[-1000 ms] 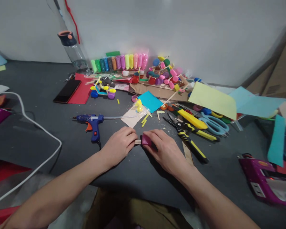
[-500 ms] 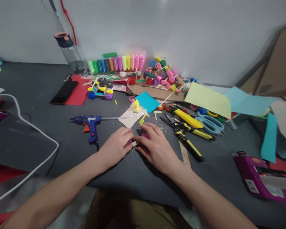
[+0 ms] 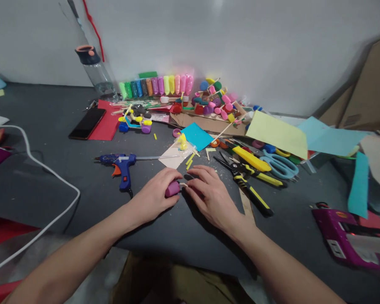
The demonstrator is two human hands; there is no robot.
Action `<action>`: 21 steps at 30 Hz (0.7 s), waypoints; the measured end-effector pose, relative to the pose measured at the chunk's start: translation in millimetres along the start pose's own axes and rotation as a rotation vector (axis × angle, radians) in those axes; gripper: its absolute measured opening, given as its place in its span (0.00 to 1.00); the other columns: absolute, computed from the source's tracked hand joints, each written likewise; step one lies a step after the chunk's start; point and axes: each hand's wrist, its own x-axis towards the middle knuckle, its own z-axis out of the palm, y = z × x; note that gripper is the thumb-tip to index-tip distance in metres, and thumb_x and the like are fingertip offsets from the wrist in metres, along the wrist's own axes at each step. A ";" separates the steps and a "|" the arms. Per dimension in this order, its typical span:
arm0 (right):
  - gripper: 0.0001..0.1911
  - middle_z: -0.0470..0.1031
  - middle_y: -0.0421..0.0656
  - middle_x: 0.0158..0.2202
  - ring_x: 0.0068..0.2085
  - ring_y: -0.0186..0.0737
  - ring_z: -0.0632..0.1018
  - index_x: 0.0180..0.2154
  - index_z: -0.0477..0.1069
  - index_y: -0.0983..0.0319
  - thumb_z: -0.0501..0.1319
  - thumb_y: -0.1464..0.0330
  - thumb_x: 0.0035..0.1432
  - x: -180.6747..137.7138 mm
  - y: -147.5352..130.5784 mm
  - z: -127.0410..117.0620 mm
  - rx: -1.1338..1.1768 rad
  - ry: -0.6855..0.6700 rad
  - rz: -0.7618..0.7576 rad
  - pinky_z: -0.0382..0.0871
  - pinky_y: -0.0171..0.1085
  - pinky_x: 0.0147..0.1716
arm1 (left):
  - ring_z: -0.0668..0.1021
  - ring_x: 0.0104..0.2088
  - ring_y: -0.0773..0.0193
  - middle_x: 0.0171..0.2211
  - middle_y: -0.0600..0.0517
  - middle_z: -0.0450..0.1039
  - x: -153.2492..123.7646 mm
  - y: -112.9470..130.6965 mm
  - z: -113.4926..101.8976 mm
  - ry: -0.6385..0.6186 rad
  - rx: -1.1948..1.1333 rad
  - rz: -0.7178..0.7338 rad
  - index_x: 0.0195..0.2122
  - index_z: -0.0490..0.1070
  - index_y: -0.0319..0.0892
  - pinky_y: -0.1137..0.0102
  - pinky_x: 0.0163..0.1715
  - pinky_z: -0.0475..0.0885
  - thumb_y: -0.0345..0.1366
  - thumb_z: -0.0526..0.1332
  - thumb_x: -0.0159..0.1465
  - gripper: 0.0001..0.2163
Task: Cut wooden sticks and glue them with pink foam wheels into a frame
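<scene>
My left hand is closed around a small magenta cap near the front middle of the dark table. My right hand pinches a short pale stick that pokes out of that cap; a second magenta piece shows faintly under its fingers. The two hands touch each other just in front of a beige paper square. A blue glue gun lies just left of my left hand.
Yellow-handled pliers, a yellow knife and blue scissors lie right of my hands. Coloured paper sheets, clay tubes, a bottle, a phone, a white cable and a purple device lie around.
The magenta cap was at my right hand's fingers a second ago; now a magenta cap sits in my left hand and my right hand pinches the stick. The hands drew closer together.
</scene>
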 end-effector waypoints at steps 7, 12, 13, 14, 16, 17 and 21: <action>0.07 0.78 0.50 0.47 0.53 0.51 0.74 0.37 0.78 0.58 0.60 0.70 0.66 -0.7 2.8 -2.0 0.077 0.040 0.055 0.73 0.55 0.52 | 0.72 0.60 0.57 0.59 0.45 0.67 -6.5 1.6 -13.8 -0.165 -0.075 -0.013 0.53 0.67 0.43 0.61 0.62 0.67 0.26 0.63 0.61 0.19; 0.07 0.78 0.49 0.47 0.52 0.50 0.75 0.36 0.77 0.58 0.60 0.70 0.66 0.8 2.4 -2.9 0.129 0.100 0.096 0.73 0.55 0.51 | 0.74 0.54 0.54 0.51 0.47 0.73 -6.2 0.9 -12.7 -0.112 0.071 -0.005 0.49 0.71 0.44 0.58 0.56 0.71 0.29 0.62 0.65 0.12; 0.07 0.78 0.49 0.47 0.52 0.50 0.75 0.36 0.77 0.58 0.60 0.69 0.66 1.1 2.2 -2.8 0.141 0.115 0.104 0.72 0.55 0.51 | 0.75 0.51 0.54 0.48 0.47 0.74 -5.5 1.0 -12.2 -0.093 0.095 -0.017 0.48 0.72 0.44 0.58 0.53 0.72 0.30 0.62 0.66 0.10; 0.07 0.78 0.49 0.47 0.52 0.49 0.75 0.36 0.77 0.58 0.60 0.69 0.66 1.4 2.0 -2.8 0.154 0.130 0.111 0.72 0.54 0.51 | 0.76 0.48 0.55 0.46 0.48 0.74 -4.8 1.3 -11.5 -0.070 0.114 -0.031 0.47 0.72 0.43 0.59 0.51 0.73 0.31 0.61 0.66 0.08; 0.07 0.78 0.48 0.46 0.51 0.48 0.76 0.35 0.76 0.58 0.61 0.69 0.66 2.0 1.7 -2.8 0.183 0.159 0.131 0.71 0.52 0.52 | 0.78 0.45 0.55 0.45 0.48 0.74 -3.5 1.9 -9.6 -0.019 0.139 -0.060 0.46 0.73 0.42 0.59 0.49 0.74 0.33 0.61 0.67 0.07; 0.07 0.79 0.48 0.46 0.51 0.48 0.76 0.34 0.76 0.58 0.61 0.69 0.66 2.1 1.8 -3.0 0.198 0.172 0.145 0.71 0.51 0.52 | 0.78 0.45 0.55 0.45 0.47 0.74 -2.9 2.0 -8.3 0.008 0.147 -0.071 0.46 0.73 0.42 0.59 0.48 0.74 0.34 0.61 0.68 0.07; 0.09 0.79 0.47 0.45 0.50 0.47 0.77 0.33 0.76 0.57 0.60 0.68 0.66 2.4 4.1 -5.0 0.251 0.214 0.220 0.72 0.50 0.51 | 0.78 0.47 0.52 0.49 0.44 0.73 -1.8 -0.4 -2.5 0.073 0.194 -0.058 0.47 0.73 0.40 0.58 0.47 0.74 0.42 0.63 0.67 0.13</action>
